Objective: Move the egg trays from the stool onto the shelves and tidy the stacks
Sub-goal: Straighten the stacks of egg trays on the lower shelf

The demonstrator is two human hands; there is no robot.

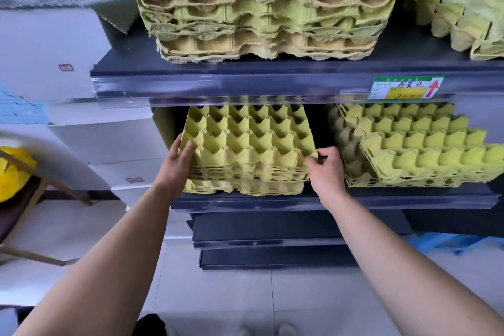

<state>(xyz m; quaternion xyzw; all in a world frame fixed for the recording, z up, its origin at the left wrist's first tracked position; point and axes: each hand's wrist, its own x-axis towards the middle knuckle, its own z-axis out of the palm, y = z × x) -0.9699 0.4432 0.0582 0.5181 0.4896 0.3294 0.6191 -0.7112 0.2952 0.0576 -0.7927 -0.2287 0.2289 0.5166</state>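
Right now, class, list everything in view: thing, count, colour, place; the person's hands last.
held tray stack: one, yellow-green, middle shelf left
skewed tray stack: one, yellow-green, middle shelf right
tall tray stack: one, yellow-green, top shelf centre
corner tray stack: one, yellow-green, top shelf right
shelf unit: one, dark blue, ahead
label: one, green-yellow, red arrow, top shelf edge
boxes: several, white, left of shelves
left hand: one, gripping held tray stack's left edge
right hand: one, pinching its right corner

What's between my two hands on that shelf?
A short stack of yellow egg trays; the left hand holds its left edge, the right hand pinches its right corner. Head view shows it.
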